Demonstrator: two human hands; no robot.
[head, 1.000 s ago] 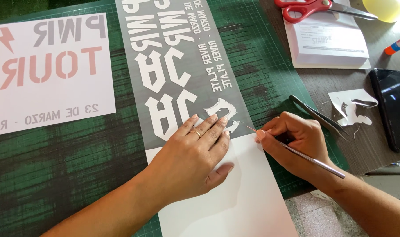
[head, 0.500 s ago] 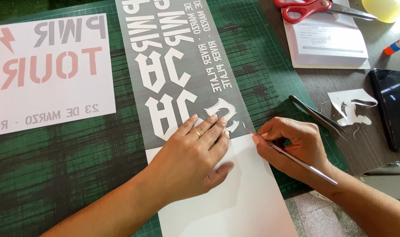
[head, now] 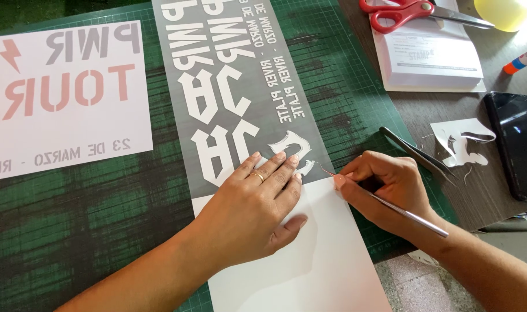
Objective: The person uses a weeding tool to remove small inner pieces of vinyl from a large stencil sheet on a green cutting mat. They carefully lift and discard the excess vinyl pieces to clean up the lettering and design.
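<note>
On the green cutting mat (head: 101, 219), a long grey vinyl strip (head: 217, 86) with white mirrored lettering is lying lengthwise, its near end showing plain white backing (head: 327, 260). The left hand (head: 254, 211) is pressing flat on the strip where grey meets white, fingers (head: 275, 167) spread slightly and holding nothing. The right hand (head: 385, 190) is pinching a thin metal weeding tool (head: 390, 205) like a pen, its tip touching the strip's edge just beside the left fingertips. Left of the strip, a white rectangular sign (head: 61, 98) with grey and pale red letters is resting on the mat. On the dark surface (head: 437, 110) to the right are lying black tweezers (head: 416, 153), white vinyl scraps (head: 463, 141), a black phone (head: 515, 144), a white paper pad (head: 434, 58) under red scissors (head: 399, 11), and a yellow round object (head: 503, 11).
</note>
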